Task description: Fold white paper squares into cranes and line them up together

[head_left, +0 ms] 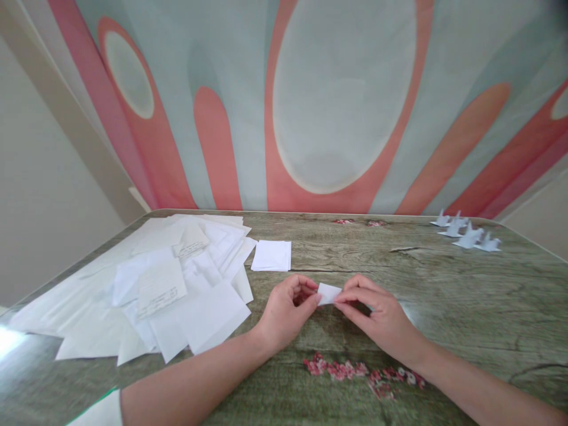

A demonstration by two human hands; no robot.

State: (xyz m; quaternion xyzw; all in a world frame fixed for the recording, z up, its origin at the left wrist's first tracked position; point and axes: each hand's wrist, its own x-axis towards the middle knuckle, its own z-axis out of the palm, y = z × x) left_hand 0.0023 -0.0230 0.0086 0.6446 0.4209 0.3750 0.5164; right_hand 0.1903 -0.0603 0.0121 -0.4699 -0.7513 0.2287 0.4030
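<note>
— From the head view, what are the hands doing?
— Both grip a small folded paper (329,293), held just above the table (444,284) near its front middle. The left hand (286,310), fingers curled, pinches its left edge. The right hand (377,313) pinches its right edge between thumb and forefinger.
— And around them?
— A neat stack of square sheets (271,255) lies just behind the left hand. A loose heap of papers (177,290) lies to the left, and folded paper figures (465,234) stand well apart at the far right.

left hand (284,310), right hand (384,316): bare | forearms: bare | left sleeve (100,412): white, short
</note>
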